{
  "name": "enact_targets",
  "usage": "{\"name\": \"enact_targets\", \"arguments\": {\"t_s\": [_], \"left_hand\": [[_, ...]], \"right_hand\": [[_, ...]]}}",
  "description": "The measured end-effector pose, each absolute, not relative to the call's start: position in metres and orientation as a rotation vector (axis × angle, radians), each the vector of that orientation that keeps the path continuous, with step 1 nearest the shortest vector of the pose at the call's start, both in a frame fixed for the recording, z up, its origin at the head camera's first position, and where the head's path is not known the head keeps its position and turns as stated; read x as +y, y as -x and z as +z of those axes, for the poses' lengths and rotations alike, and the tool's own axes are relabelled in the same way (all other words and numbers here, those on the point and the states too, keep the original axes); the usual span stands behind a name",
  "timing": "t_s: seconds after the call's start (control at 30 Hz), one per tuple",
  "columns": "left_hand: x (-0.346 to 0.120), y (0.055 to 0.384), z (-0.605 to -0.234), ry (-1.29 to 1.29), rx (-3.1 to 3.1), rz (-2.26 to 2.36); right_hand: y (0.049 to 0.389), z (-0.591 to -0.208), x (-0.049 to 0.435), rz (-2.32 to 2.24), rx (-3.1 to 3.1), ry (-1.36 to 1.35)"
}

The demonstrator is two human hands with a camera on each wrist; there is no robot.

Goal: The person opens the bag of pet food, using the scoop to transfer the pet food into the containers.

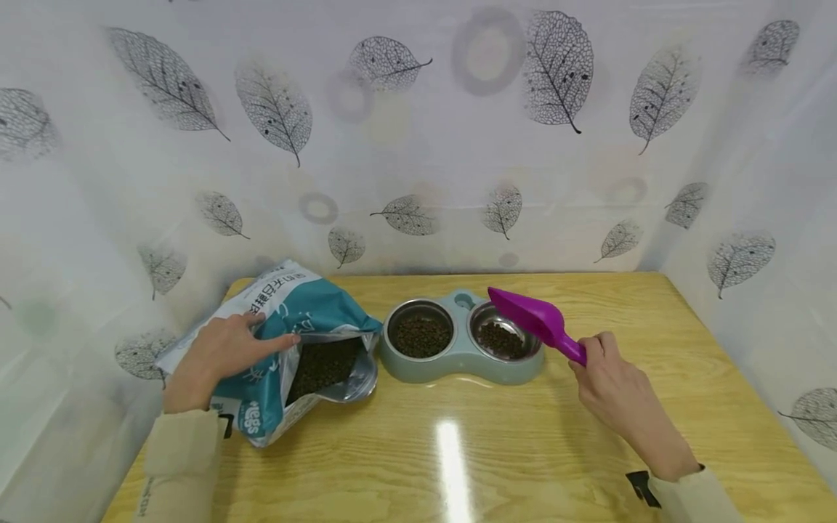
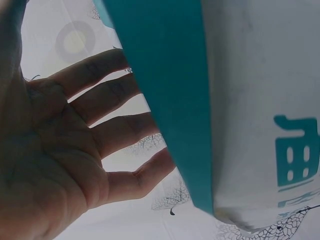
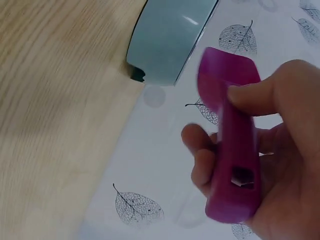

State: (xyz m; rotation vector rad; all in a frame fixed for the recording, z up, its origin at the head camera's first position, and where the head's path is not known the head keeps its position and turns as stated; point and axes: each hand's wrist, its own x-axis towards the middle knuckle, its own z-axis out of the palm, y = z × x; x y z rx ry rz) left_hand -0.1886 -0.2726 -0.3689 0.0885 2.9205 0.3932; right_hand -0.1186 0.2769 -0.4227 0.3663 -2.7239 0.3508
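My right hand (image 1: 615, 385) grips the handle of a purple scoop (image 1: 532, 316), its bowl raised over the right steel bowl (image 1: 500, 341). In the right wrist view, the thumb lies along the scoop's handle (image 3: 235, 160) and the fingers wrap around it. On the left, my left hand (image 1: 225, 352) lies against a teal and white pet food bag (image 1: 314, 309). The left wrist view shows its fingers (image 2: 122, 132) nearly straight and spread, their tips behind the bag's side. The bag leans over with its mouth open to the right, showing brown kibble (image 1: 327, 363) inside.
The pale blue-green double feeder (image 1: 461, 363) stands mid-table, close to the bag's mouth. Kibble also lies in its left bowl (image 1: 421, 334) and its right one. Leaf-print sheeting (image 1: 405, 160) surrounds the wooden table (image 1: 392, 465) at the back and sides.
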Motion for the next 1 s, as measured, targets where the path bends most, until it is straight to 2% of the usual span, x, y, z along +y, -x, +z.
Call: {"name": "enact_targets", "arguments": {"t_s": [0.2,0.43,0.6,0.77,1.0], "left_hand": [[-0.275,0.188,-0.369,-0.09,2.926,0.382],[-0.278,0.187,-0.367,-0.078,2.922,0.355],[-0.277,0.188,-0.368,-0.09,2.927,0.372],[-0.274,0.19,-0.369,-0.108,2.95,0.358],[-0.273,0.191,-0.368,-0.115,2.953,0.348]], "right_hand": [[0.116,-0.415,0.259,0.726,-2.772,-0.553],[0.109,-0.407,0.203,1.172,-2.801,-0.899],[0.11,-0.405,0.161,1.215,-2.876,-1.027],[0.115,-0.402,0.129,1.292,-3.042,-0.978],[0.126,-0.403,0.103,1.084,-3.103,-1.046]]}}
